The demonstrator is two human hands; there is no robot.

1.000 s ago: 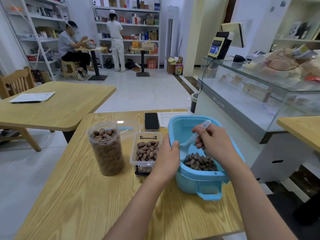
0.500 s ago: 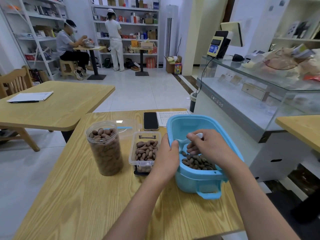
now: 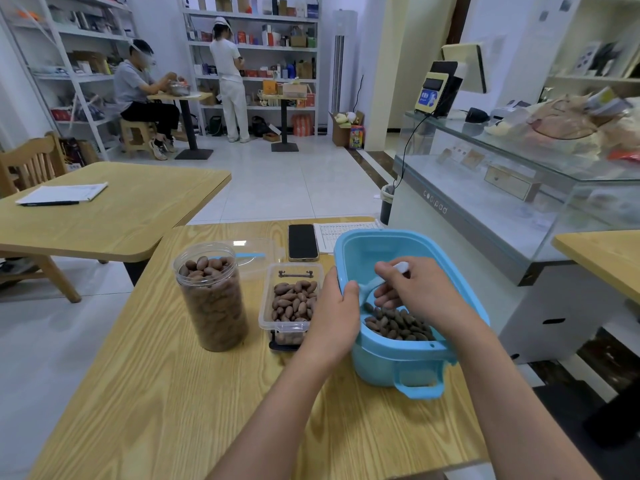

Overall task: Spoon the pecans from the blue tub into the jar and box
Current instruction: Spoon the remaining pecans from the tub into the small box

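Right hand (image 3: 420, 294) gripping spoon (image 3: 372, 285) in tub (image 3: 388, 355)

Brown pecans (image 3: 398, 323) fill a sky-blue tub (image 3: 408, 368), a clear jar (image 3: 212, 299) and a clear box (image 3: 292, 303) on a pale wood-grain table (image 3: 156, 393), beside a black phone (image 3: 302, 242) and what looks like a pale blue spoon (image 3: 372, 284).

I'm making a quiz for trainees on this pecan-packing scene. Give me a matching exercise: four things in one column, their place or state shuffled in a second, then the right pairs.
Things:
1. jar
2. box
3. blue tub
4. phone

States:
A. lies flat at the table's far edge
B. left hand grips its rim
C. tall, round, filled nearly to the top
D. low, clear, between the jar and the tub

Pairs: 1-C, 2-D, 3-B, 4-A
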